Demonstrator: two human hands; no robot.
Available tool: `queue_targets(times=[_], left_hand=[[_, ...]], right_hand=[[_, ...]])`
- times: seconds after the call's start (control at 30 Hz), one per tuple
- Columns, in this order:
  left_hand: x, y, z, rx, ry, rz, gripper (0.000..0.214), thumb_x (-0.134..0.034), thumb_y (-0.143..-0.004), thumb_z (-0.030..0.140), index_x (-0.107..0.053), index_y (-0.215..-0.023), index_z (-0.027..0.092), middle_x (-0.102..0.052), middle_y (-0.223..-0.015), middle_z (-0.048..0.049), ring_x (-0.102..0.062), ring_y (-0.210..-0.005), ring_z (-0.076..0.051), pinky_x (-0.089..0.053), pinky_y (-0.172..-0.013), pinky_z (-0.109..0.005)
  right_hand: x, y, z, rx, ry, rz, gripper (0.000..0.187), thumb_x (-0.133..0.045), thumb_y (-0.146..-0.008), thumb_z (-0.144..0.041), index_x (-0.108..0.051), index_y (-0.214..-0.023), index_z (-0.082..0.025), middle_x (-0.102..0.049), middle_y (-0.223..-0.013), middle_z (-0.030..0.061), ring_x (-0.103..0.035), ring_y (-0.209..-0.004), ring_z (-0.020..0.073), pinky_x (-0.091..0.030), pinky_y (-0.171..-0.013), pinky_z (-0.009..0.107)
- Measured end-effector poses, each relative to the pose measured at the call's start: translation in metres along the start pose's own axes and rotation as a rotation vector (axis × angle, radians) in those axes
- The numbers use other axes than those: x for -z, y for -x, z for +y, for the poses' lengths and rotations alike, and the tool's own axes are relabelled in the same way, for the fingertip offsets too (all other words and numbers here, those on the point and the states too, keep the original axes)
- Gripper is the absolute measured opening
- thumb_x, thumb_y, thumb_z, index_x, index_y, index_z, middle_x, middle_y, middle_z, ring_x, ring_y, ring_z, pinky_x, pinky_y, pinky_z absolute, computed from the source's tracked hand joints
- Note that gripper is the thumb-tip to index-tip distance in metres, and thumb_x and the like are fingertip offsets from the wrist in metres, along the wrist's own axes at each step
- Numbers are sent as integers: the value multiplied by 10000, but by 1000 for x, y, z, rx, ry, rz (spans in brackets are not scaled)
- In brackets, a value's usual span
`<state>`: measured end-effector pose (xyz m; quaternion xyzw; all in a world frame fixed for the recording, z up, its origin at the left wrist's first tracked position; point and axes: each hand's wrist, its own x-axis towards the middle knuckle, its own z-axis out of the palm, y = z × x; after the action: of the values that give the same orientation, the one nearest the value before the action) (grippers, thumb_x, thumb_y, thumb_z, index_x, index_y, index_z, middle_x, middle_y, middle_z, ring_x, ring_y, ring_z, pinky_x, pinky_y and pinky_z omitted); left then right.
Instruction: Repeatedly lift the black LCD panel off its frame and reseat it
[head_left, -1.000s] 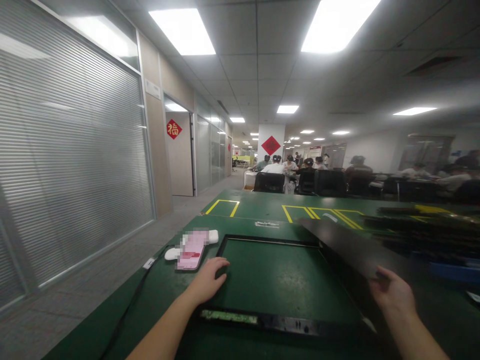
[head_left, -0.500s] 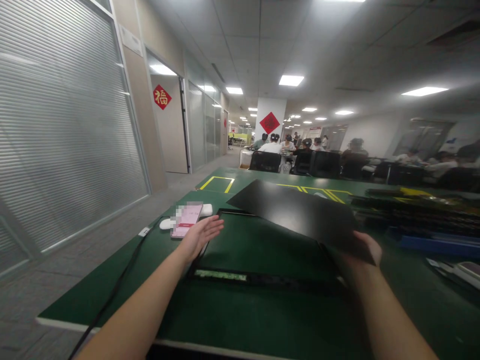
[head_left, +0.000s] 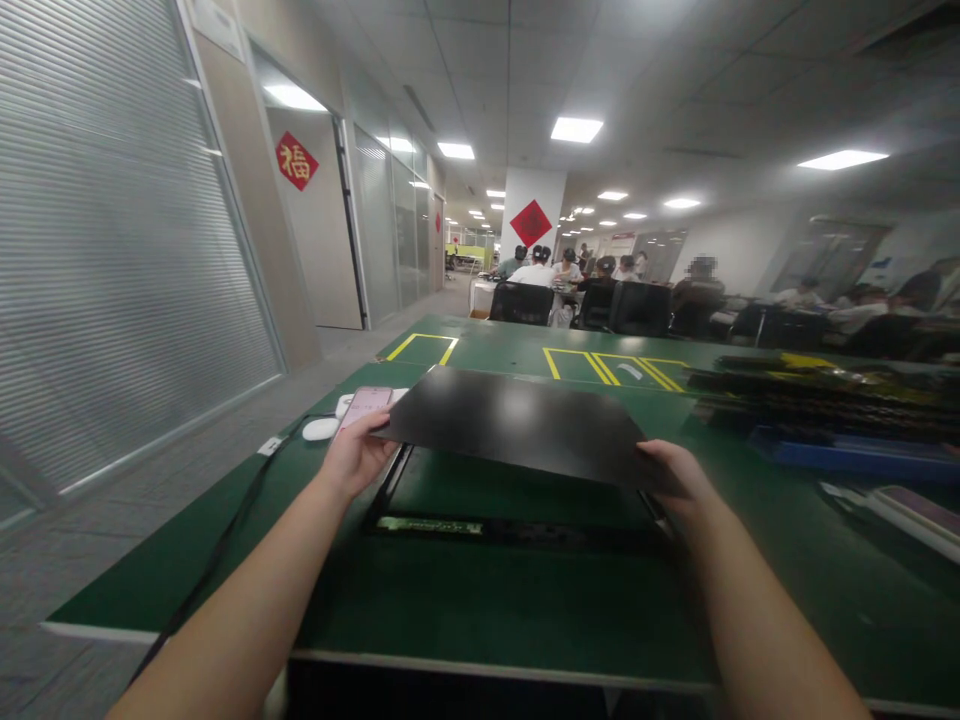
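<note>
I count one black panel (head_left: 517,420), and both hands are on it. My left hand (head_left: 358,455) is clamped on its near left corner and my right hand (head_left: 675,475) on its near right corner, fingers closed over the edge. The panel hangs nearly flat, clear of the table (head_left: 525,620), right above one black frame (head_left: 517,531). That frame lies flat close to the table's near edge, left of its middle.

Just beyond my left hand, towards the left edge, lie one pink phone (head_left: 364,403) and two small white objects (head_left: 321,429). One dark cable (head_left: 217,550) runs from them off the near left corner.

The table top is green matting. One yellow outline (head_left: 424,347) is marked near its far left corner, with more yellow outlines further right that overlap too much to count. The room is a long open office with ceiling light panels, a blinded glass wall on the left and three red diamond signs (head_left: 296,160).

Along the right edge a dark stack (head_left: 810,400) and a blue tray (head_left: 862,455) are smeared by blur. The panel hides the frame's far side. The seated people (head_left: 536,272) beyond the table are too small to count.
</note>
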<state>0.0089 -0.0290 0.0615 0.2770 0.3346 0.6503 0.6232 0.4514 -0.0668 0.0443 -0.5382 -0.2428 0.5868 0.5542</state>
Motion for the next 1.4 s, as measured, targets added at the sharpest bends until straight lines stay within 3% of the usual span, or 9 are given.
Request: queue_targets(times=[0.1,0.23,0.43,0.6,0.77,0.97,1.17,1.4], left_hand=[[-1,0,5,-35,-9,48,250,-557,-689,13,-704,-847,139,-714,-718,-6,-634,-569,-96,-549,-530,-160],[-1,3,10,-72,-68,-3,310,-566,-638,43,-722,-881,157,-714,-746,4,-614,-589,-98,-533,-525,-158],[4,4,10,-20,-216,-111,484,-569,-507,82,-740,-952,163,-724,-776,-18,-623,-626,-147,-517,-513,-196],[8,2,6,38,-276,-165,560,-576,-458,87,-731,-989,174,-734,-797,-27,-640,-619,-179,-514,-483,-231],[5,2,3,22,-300,-100,416,-718,-591,138,-720,-1007,162,-741,-791,-31,-670,-632,-164,-535,-528,-219],[2,6,2,77,-388,-134,504,-803,-601,145,-718,-1097,177,-773,-855,-51,-714,-662,-177,-558,-558,-217],[2,6,2,80,-409,-160,562,-820,-570,124,-719,-1120,181,-783,-915,-51,-727,-694,-181,-562,-561,-209],[4,6,2,88,-423,-164,575,-825,-566,120,-715,-1127,169,-784,-903,-60,-728,-682,-184,-564,-558,-215]], right_hand=[[0,-2,1,-68,67,-36,204,-542,-776,-169,-672,-929,-136,-709,-688,70,-665,-601,213,-547,-594,322],[0,-5,1,44,77,12,260,-519,-801,-122,-636,-1034,-128,-718,-750,76,-671,-632,165,-532,-613,253],[6,-7,4,145,252,136,389,-537,-843,-201,-541,-1228,-148,-727,-756,102,-701,-653,202,-550,-637,300],[9,-8,5,196,383,202,378,-545,-841,-238,-571,-1212,-169,-727,-702,81,-690,-613,188,-513,-570,257],[4,-8,5,219,433,254,331,-547,-825,-217,-623,-1144,-168,-723,-672,77,-647,-541,154,-425,-476,201],[4,-13,7,263,471,342,313,-597,-784,-246,-650,-1075,-143,-697,-612,74,-506,-407,114,-287,-377,184],[5,-13,7,331,564,379,221,-567,-786,-219,-658,-964,-125,-678,-573,76,-479,-402,103,-334,-404,190],[11,-18,11,339,637,380,269,-567,-778,-241,-666,-1000,-125,-683,-578,70,-498,-428,112,-389,-463,210]])
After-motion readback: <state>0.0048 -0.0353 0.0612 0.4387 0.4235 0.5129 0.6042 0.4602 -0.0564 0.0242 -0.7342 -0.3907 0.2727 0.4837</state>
